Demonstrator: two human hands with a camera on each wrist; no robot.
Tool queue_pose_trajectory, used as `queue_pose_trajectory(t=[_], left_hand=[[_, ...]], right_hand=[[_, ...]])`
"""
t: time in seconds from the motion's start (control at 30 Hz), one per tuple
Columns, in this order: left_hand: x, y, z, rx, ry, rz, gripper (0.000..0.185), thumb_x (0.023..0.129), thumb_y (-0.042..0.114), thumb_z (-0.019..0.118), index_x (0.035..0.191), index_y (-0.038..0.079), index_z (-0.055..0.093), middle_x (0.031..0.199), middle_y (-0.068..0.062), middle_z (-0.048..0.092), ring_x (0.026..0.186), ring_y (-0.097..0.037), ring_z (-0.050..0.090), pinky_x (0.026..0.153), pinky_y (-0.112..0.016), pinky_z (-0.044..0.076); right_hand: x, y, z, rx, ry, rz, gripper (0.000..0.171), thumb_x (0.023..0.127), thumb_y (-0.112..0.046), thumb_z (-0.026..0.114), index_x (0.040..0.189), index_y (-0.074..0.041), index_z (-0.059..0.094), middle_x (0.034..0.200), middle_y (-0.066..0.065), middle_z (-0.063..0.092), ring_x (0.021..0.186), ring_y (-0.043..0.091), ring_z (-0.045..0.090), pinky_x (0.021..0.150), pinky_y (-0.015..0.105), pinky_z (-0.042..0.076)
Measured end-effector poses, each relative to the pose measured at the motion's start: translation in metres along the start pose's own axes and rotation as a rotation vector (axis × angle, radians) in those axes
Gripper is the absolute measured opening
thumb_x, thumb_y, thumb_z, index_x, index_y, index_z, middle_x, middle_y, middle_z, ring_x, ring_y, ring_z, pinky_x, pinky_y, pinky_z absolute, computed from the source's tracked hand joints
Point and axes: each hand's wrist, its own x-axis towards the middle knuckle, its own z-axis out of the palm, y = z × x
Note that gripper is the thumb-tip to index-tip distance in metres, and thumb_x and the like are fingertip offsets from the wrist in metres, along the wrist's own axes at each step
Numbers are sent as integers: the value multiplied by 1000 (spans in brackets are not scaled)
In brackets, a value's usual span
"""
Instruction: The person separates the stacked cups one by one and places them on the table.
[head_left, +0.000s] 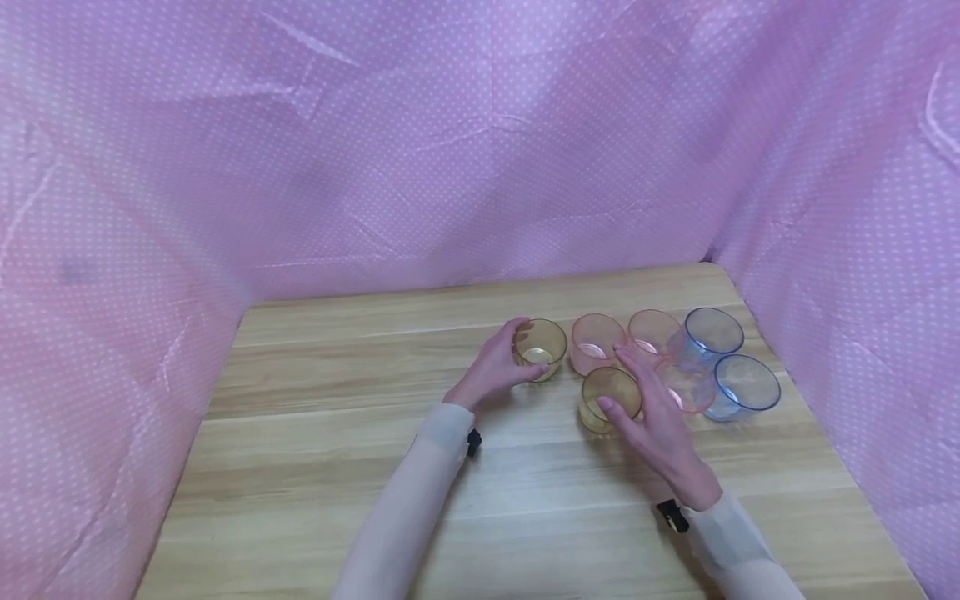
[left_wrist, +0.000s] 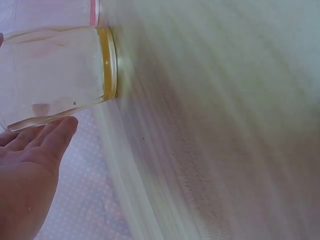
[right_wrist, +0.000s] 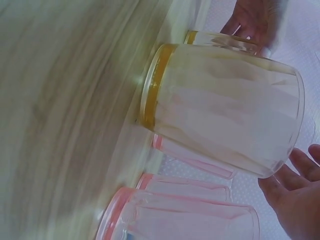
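Observation:
Two clear amber-tinted cups stand upright on the wooden table. My left hand [head_left: 491,364] holds the far amber cup [head_left: 552,354], fingers at its far left side and thumb across the near side. In the left wrist view, the fingers [left_wrist: 61,135] lie against this cup's wall [left_wrist: 60,70]. Nearer to me, my right hand [head_left: 662,429] grips the other amber cup [head_left: 597,419] from the right, thumb at its near rim. The right wrist view shows this cup [right_wrist: 220,107] large, its base on the table and the fingertips [right_wrist: 272,187] near its rim.
Three pink cups stand close to the right hand: one at the left [head_left: 588,362], one behind [head_left: 651,332], one partly hidden [head_left: 696,393]. Two blue cups [head_left: 711,337] stand further right. The wooden table [head_left: 315,417] meets pink dotted cloth [head_left: 450,167] behind and at the sides.

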Motion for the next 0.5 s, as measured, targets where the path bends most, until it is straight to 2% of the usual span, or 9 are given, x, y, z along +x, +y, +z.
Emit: queue_pose_trajectory(t=[0.1, 0.27, 0.4, 0.5], left_hand=[[-3, -3, -1, 36, 15, 3, 100, 85, 33, 85, 162, 7, 28, 161, -16, 41, 144, -31, 45, 120, -43, 38], [-14, -6, -5, 60, 86, -5, 107, 88, 43, 81, 166, 10, 16, 170, -14, 24, 153, -32, 28, 124, -50, 27], [-31, -9, -16, 99, 109, -3, 106, 92, 57, 72, 168, 17, 10, 173, -6, 14, 157, -26, 19, 126, -48, 21], [-49, -13, -30, 156, 111, 20, 103, 94, 65, 64, 168, 20, 8, 174, 0, 10, 158, -22, 14, 128, -45, 17]], right_hand=[[1, 0, 0, 8, 0, -19, 69, 94, -25, 75, 153, -3, 47, 156, 17, 49, 142, 42, 44, 121, 23, 25], [5, 1, 1, 28, 22, -77, 68, 98, -35, 71, 151, 0, 48, 154, 19, 50, 140, 45, 45, 122, 22, 24], [7, 1, -1, 19, 38, -84, 67, 99, -38, 69, 149, 2, 49, 153, 20, 51, 138, 46, 47, 123, 23, 24], [10, 1, -3, 9, 31, -76, 67, 99, -36, 68, 150, 2, 48, 153, 20, 51, 139, 46, 46, 124, 26, 24]])
